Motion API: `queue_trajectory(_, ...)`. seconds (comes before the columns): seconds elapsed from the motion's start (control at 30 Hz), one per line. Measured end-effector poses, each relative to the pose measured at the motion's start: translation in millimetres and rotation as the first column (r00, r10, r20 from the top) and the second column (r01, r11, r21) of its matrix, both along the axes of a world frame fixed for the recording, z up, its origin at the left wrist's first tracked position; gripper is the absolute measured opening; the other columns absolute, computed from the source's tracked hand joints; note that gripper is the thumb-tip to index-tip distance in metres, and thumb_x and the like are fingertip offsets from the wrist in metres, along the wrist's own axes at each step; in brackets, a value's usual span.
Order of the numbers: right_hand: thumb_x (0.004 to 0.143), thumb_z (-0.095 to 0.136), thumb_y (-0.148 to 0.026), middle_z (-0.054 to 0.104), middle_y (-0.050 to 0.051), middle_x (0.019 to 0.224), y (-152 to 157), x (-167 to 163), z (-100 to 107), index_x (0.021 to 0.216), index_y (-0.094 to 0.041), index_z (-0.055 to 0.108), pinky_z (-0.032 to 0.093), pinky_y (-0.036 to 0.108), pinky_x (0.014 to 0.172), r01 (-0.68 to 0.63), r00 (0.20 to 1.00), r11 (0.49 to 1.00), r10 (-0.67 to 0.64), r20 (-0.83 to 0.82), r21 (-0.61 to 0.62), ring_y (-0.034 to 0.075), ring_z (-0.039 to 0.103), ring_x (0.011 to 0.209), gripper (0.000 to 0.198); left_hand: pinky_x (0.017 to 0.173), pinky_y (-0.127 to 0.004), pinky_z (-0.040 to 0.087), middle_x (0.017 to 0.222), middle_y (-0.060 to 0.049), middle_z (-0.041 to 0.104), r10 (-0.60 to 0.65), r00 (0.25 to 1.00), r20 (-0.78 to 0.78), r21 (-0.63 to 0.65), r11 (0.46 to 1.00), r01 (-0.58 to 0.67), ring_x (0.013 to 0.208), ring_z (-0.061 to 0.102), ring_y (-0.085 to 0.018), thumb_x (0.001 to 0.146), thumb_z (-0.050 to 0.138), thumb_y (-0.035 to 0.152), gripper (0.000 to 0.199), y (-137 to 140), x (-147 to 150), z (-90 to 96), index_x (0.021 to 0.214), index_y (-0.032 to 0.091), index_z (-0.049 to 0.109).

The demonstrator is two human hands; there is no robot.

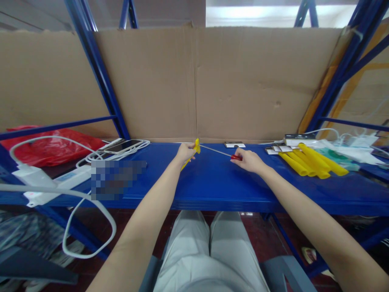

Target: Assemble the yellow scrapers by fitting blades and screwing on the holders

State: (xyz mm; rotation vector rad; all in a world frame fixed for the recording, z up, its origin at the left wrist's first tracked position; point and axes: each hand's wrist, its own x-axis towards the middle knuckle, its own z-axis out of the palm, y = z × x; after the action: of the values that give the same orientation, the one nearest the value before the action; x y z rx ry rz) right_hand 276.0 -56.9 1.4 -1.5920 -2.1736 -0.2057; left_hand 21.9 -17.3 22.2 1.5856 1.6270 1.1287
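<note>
My left hand (186,152) is closed around a yellow piece (197,146), which sticks out above the fingers with a flared end and also shows below them. It looks like the same yellow plastic as the tubes on the right. My right hand (247,160) grips the red handle of a screwdriver (217,151). Its long thin metal shaft points left, its tip close to the yellow piece; I cannot tell whether they touch. Both hands are just above the blue tabletop (212,182).
Several yellow tubes (310,162) lie at the right beside small white-and-black cards (275,149). Another card (234,144) lies at the back. On the left are a white power strip (67,180), cables, a phone (124,146) and a red plastic bag (60,144). Cardboard (237,85) walls the back.
</note>
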Motion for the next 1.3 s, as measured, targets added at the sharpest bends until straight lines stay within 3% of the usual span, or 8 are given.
queue_trajectory(0.13,0.09,0.046,-0.036,0.07,0.007,0.085,-2.2,-0.1,3.1,0.084,-0.022,0.061,0.038,0.027,0.062,-0.008,1.0,0.999,0.008,0.015,-0.043,0.021,0.064,0.077,0.021,0.035,-0.016,0.033,0.108,-0.01,0.069,-0.014,1.0,-0.016,-0.014,1.0,0.014,0.042,0.054,-0.005,0.083,0.061,0.012,0.041,-0.5,-0.2,0.7,0.123,0.015,0.063)
queue_trajectory(0.33,0.079,0.063,-0.033,0.068,0.004,0.075,0.7,-1.3,-0.8,0.091,-0.021,0.055,0.037,0.025,0.058,-0.014,0.999,0.999,0.012,-0.05,-0.038,0.018,0.061,0.066,0.019,0.037,-0.014,0.033,0.106,-0.008,0.07,-0.007,0.999,-0.04,-0.033,0.999,0.006,0.044,0.055,-0.004,0.085,0.058,0.011,0.043,-0.7,-0.3,0.3,0.128,0.016,0.059)
queue_trajectory(0.47,0.083,0.057,-0.037,0.07,0.005,0.082,-1.2,0.9,1.8,0.087,-0.022,0.059,0.037,0.026,0.059,0.027,0.999,1.0,-0.027,0.018,-0.002,0.02,0.063,0.073,0.015,0.037,-0.014,0.033,0.109,-0.007,0.069,-0.025,0.999,-0.044,-0.038,0.999,0.023,0.046,0.055,-0.004,0.086,0.057,0.01,0.042,-0.6,0.0,0.6,0.127,0.017,0.059)
queue_trajectory(0.7,0.085,0.052,-0.036,0.07,0.006,0.08,3.5,3.1,0.9,0.083,-0.02,0.061,0.041,0.026,0.062,-0.107,0.992,0.994,0.105,-0.076,-0.032,0.018,0.063,0.072,0.018,0.037,-0.015,0.034,0.116,-0.009,0.067,-0.032,0.998,-0.047,-0.031,0.999,0.03,0.048,0.057,-0.005,0.085,0.057,0.011,0.045,2.0,-0.7,-1.2,0.13,0.016,0.057)
queue_trajectory(0.8,0.078,0.062,-0.033,0.069,0.004,0.077,3.4,1.8,0.0,0.087,-0.02,0.058,0.038,0.025,0.058,-0.051,0.996,0.999,0.051,-0.075,-0.001,0.018,0.062,0.067,0.016,0.038,-0.014,0.034,0.118,-0.01,0.066,-0.028,0.999,-0.044,-0.021,0.999,0.027,0.051,0.059,-0.006,0.084,0.061,0.014,0.046,3.1,-1.3,-2.1,0.13,0.018,0.057)
queue_trajectory(0.93,0.083,0.056,-0.037,0.069,0.005,0.078,-1.5,0.8,3.3,0.085,-0.022,0.059,0.036,0.026,0.057,0.026,1.0,1.0,-0.026,0.005,0.004,0.02,0.063,0.071,0.015,0.039,-0.014,0.034,0.118,-0.011,0.065,-0.03,0.999,-0.037,-0.019,0.999,0.029,0.05,0.059,-0.005,0.084,0.061,0.014,0.047,1.8,-1.0,-1.0,0.13,0.018,0.056)
queue_trajectory(1.17,0.083,0.056,-0.032,0.069,0.005,0.079,2.7,1.7,-1.8,0.093,-0.021,0.056,0.038,0.025,0.059,-0.069,0.996,0.997,0.067,-0.059,-0.032,0.018,0.062,0.069,0.015,0.036,-0.014,0.033,0.12,-0.009,0.064,-0.024,0.999,-0.043,-0.015,1.0,0.023,0.042,0.051,-0.001,0.085,0.056,0.007,0.045,-1.2,0.3,1.1,0.129,0.014,0.056)
queue_trajectory(1.3,0.081,0.059,-0.033,0.068,0.005,0.076,3.8,2.4,-2.6,0.092,-0.021,0.054,0.035,0.025,0.056,0.005,1.0,1.0,-0.005,-0.027,0.025,0.018,0.061,0.065,0.016,0.036,-0.014,0.033,0.118,-0.01,0.065,-0.028,0.998,-0.05,-0.004,1.0,0.028,0.044,0.053,-0.003,0.084,0.058,0.01,0.045,1.1,-0.4,-1.2,0.128,0.016,0.058)
